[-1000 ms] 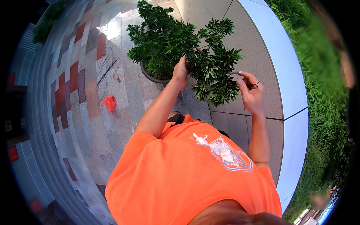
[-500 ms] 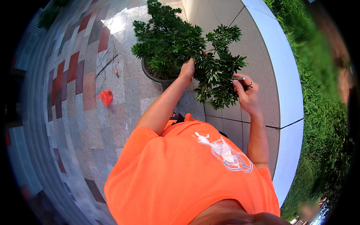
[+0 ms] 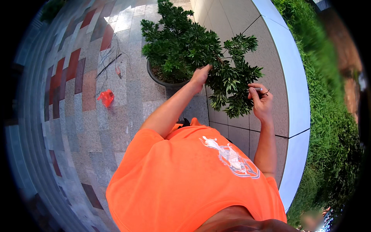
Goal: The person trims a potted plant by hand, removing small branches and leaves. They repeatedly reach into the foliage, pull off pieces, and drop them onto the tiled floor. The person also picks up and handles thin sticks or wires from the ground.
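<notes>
Dark pot [image 3: 164, 83] holds soil [image 3: 157, 73] and bush [image 3: 187, 44]; right hand [image 3: 262, 105] pinches a pale stick [image 3: 258, 89] (left hand [image 3: 199, 78] touches bush; can't tell grip).

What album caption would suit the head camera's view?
Left hand at a potted shrub, right hand pinching something thin and pale beside the leaves, crumpled red plastic on the paving.

Rises bushy and green as a leafy potted shrub [image 3: 181, 44], upper middle of the view. Sits in a round dark pot [image 3: 164, 82], with brown soil [image 3: 158, 72] inside. Throws a densely tufted side branch [image 3: 232, 83] out rightward, drooping at the near end. Just beside those leaves, see a slim pale stick [image 3: 258, 89], held almost level.
</notes>
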Demonstrator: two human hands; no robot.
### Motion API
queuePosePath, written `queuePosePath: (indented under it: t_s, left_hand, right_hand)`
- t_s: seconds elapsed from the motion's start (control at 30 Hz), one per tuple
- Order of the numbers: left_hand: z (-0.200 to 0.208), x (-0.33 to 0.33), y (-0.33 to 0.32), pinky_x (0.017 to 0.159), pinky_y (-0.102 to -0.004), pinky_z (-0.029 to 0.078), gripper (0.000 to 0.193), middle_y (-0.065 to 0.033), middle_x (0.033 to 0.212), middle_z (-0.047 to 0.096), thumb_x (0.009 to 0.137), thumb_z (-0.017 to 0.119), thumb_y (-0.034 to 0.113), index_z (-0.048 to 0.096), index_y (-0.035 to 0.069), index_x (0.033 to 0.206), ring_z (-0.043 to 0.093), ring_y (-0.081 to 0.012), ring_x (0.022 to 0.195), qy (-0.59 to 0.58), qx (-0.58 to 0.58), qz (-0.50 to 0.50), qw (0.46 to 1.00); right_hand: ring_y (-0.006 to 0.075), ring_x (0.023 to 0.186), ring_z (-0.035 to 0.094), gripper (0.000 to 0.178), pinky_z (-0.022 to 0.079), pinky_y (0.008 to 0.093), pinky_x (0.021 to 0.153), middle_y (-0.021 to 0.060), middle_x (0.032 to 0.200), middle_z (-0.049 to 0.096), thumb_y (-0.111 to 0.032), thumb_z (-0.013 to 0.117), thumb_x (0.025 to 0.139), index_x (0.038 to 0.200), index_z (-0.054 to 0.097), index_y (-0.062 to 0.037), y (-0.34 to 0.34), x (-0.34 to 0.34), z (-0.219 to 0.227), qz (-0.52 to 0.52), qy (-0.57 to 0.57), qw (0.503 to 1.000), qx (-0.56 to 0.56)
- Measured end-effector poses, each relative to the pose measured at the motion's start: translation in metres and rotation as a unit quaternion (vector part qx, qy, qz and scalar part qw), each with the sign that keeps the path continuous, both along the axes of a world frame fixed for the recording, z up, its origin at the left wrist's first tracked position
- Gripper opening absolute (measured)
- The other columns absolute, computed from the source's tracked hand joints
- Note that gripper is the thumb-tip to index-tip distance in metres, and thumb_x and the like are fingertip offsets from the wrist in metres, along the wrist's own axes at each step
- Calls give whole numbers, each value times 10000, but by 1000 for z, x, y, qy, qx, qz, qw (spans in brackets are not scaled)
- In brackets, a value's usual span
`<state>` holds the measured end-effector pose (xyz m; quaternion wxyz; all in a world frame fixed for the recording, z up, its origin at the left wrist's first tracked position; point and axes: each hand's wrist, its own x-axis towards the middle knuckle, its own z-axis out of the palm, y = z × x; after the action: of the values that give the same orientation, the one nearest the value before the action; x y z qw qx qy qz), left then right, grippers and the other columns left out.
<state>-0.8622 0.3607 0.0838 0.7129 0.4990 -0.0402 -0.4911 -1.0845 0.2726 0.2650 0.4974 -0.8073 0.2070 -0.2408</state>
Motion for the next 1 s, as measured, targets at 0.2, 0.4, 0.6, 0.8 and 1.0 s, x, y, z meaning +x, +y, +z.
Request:
queuePosePath:
  t_s: [0.2, 0.4, 0.6, 0.8, 1.0]
  left_hand:
    - [26, -8, 9, 869, -325, 451, 435, -41, 1179, 643, 929, 555, 356, 611, 49, 1232, 592, -150, 1005, 25, -11, -16, 1000]
    - [36, -2, 19, 790, -316, 479, 390, -78, 1069, 666, 922, 577, 327, 641, 12, 1143, 612, -154, 933, 54, -66, -33, 996]
    - [25, -1, 15, 846, -345, 474, 334, -30, 1060, 671, 929, 577, 316, 649, 65, 1137, 611, -161, 975, 45, -65, -27, 997]
    - [36, -4, 24, 893, -352, 456, 361, -43, 1105, 656, 917, 601, 315, 637, 45, 1154, 598, -165, 1016, 73, -83, -45, 993]
    - [35, -2, 25, 918, -360, 435, 380, -44, 1148, 640, 909, 613, 323, 620, 55, 1177, 571, -164, 1056, 42, -50, -33, 997]
  right_hand:
    - [48, 648, 527, 113, 409, 203, 582, -20, 708, 582, -75, 627, 943, 1032, 667, -18, 4, -1, 1, -18, 0, 1000, -2]
    - [49, 646, 519, 132, 408, 205, 577, -20, 712, 582, -80, 633, 941, 1051, 671, -18, 8, 0, 5, -40, 23, 999, -3]
    - [49, 644, 516, 166, 410, 207, 577, -22, 728, 586, -90, 635, 940, 1085, 667, -15, 12, -2, 2, -67, -4, 998, -13]
    - [52, 651, 519, 180, 412, 202, 591, -16, 742, 589, -74, 634, 934, 1098, 659, -3, 14, -9, 4, -77, -20, 997, 6]
    - [46, 663, 509, 181, 358, 195, 563, -20, 747, 582, -87, 620, 944, 1100, 656, -5, 16, -15, 3, -104, -27, 994, 12]
